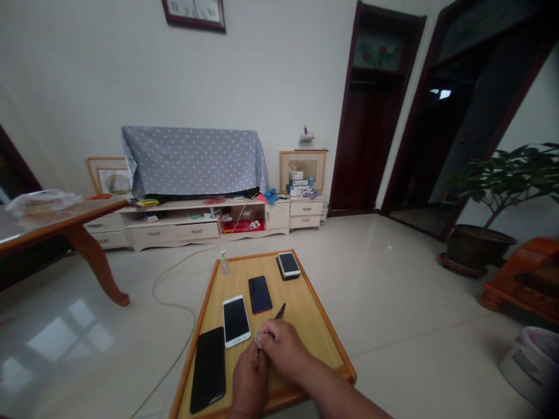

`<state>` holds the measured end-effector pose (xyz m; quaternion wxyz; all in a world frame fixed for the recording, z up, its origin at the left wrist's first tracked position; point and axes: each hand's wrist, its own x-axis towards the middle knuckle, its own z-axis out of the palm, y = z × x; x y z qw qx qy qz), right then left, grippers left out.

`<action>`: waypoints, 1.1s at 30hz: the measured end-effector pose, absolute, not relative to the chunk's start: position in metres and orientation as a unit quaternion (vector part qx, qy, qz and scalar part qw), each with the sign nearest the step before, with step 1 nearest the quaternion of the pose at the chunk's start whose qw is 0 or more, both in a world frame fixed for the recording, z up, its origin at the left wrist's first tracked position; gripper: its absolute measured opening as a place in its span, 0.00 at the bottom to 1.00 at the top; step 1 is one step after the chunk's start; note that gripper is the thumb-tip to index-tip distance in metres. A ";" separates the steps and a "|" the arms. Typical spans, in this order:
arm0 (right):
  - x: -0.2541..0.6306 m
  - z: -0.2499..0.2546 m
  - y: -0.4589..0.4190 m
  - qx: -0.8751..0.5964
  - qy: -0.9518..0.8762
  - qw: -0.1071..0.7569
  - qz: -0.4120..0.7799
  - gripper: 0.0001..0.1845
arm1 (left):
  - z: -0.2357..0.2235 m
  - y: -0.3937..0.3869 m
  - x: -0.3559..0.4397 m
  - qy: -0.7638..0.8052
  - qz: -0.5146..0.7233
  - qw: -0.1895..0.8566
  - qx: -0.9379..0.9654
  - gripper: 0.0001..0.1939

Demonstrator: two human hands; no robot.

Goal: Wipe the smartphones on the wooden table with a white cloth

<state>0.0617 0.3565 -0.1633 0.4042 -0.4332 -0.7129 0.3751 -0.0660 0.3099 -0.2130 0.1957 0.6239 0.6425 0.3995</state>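
My right hand is closed, with a dark slim tool sticking out beyond its knuckles; its exact kind is unclear. Against it, my left hand is closed too, the fingertips of both meeting around something small and whitish that is mostly hidden. Below them is a small wooden table. A white phone lies just left of the hands, a large black phone nearer the front edge, and a dark phone with a red edge farther back.
At the table's far right a white phone rests on a dark one. A pump bottle stands at the far left corner. Beyond are a cable on the floor, a larger table, a low cabinet, a potted plant and a bucket.
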 end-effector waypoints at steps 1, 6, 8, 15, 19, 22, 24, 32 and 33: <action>0.060 -0.164 0.355 -0.425 -0.715 0.402 0.383 0.06 | -0.213 0.310 -0.066 0.644 0.398 0.193 0.625 0.20; 0.082 -0.169 0.385 -0.503 -0.629 0.450 0.385 0.09 | -0.215 0.310 -0.064 0.620 0.415 0.185 0.640 0.20; 0.095 -0.174 0.400 -0.550 -0.589 0.466 0.365 0.10 | -0.220 0.311 -0.064 0.620 0.413 0.169 0.645 0.20; 0.114 -0.190 0.404 -0.602 -0.565 0.433 0.361 0.08 | -0.246 0.316 -0.066 0.569 0.405 0.056 0.713 0.20; 0.118 -0.195 0.397 -0.617 -0.581 0.402 0.345 0.07 | -0.243 0.316 -0.060 0.578 0.371 0.037 0.725 0.21; 0.119 -0.199 0.395 -0.624 -0.605 0.380 0.317 0.05 | -0.234 0.312 -0.054 0.594 0.327 0.058 0.733 0.25; 0.119 -0.200 0.393 -0.626 -0.621 0.367 0.295 0.05 | -0.228 0.310 -0.052 0.603 0.302 0.073 0.735 0.26; 0.113 -0.195 0.381 -0.620 -0.667 0.346 0.223 0.08 | -0.224 0.305 -0.047 0.623 0.260 0.082 0.733 0.27; 0.112 -0.195 0.379 -0.617 -0.676 0.343 0.209 0.10 | -0.224 0.305 -0.047 0.627 0.254 0.086 0.731 0.27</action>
